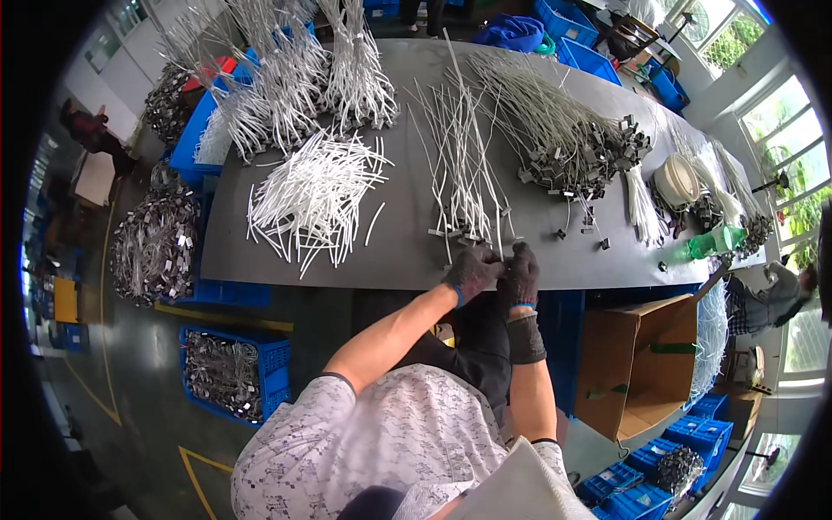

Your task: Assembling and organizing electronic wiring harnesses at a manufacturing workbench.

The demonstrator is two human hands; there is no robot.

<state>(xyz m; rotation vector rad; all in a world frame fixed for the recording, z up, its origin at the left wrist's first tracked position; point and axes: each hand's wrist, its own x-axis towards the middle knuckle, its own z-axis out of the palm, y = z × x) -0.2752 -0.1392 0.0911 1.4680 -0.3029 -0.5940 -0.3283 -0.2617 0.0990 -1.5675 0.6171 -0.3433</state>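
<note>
My left hand (473, 274) and my right hand (520, 276), both in dark gloves, meet at the table's front edge with fingers closed. A thin wire lead in a white sleeve (497, 217) runs down to the left fingertips. What the right fingers pinch is too small to make out. Just beyond the hands lies a loose bunch of wire leads (464, 165), with small dark and metallic end pieces (459, 234) toward me. Left of it spreads a heap of short white tubes (316, 195), a single white tube (374, 224) lying apart.
On the dark table (399, 264), sleeved bundles (360, 82) stand at the far left. A large pile of leads (589, 147) lies to the right, near a green bottle (715, 243). A cardboard box (633, 364) and a blue crate (234, 373) flank me below table height.
</note>
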